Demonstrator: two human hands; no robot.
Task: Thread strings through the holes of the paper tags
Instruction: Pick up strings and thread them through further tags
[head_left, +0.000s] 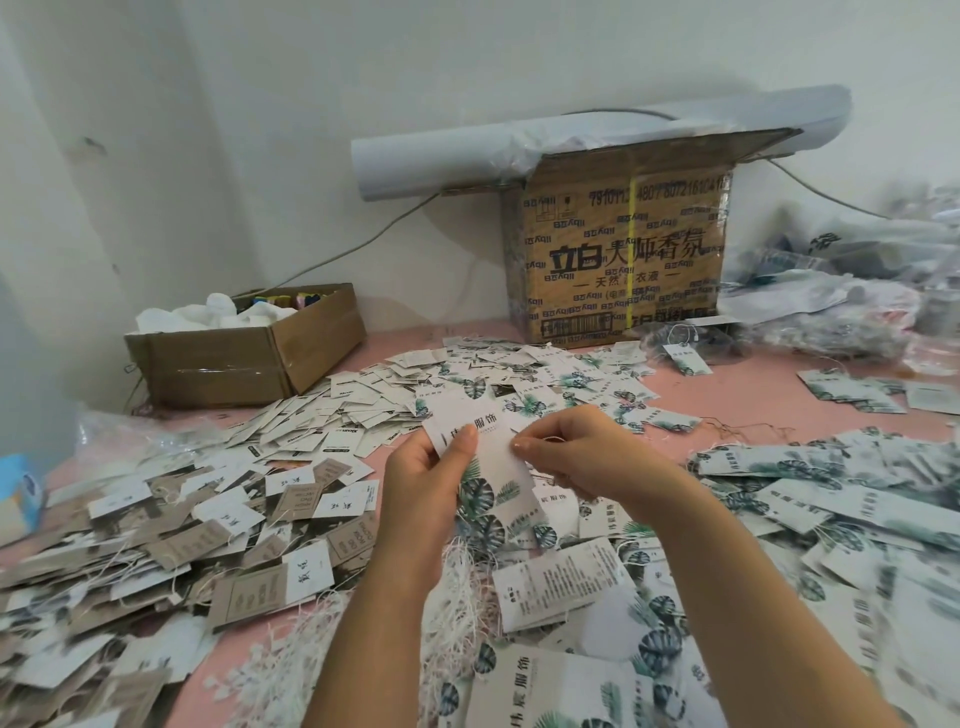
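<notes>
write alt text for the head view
The left hand grips a white leaf-printed paper tag while the right hand pinches at its right edge, above a pink table. Heaps of tags, strings, a low box and a tall carton lie around.

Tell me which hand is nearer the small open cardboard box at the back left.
Left. The left hand grips the leaf-print tag on the side facing the small open box, which sits behind and left of it. The right hand pinches the tag's right edge, farther away.
</notes>
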